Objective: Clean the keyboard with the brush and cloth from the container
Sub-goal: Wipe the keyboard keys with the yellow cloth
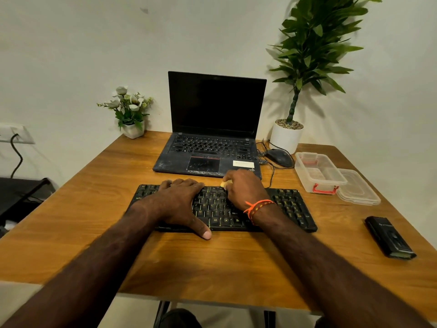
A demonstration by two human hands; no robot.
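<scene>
- Open laptop (212, 129) stands at the table's (212, 263) far edge, screen dark, palm rest scuffed.
- Black mouse (279, 157) lies just beside the laptop's right side, cable trailing.
- White flowers in a small pot (131, 110) sit on the far left corner.
- Tall green plant in a white pot (287, 136) is by the far right.
- Black case (389, 236) lies near the right edge.

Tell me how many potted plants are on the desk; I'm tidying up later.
2. A small white-flowered plant stands at the desk's far left corner, left of the laptop. A tall green leafy plant in a white pot stands far right, behind the mouse. None seem hidden.
</scene>
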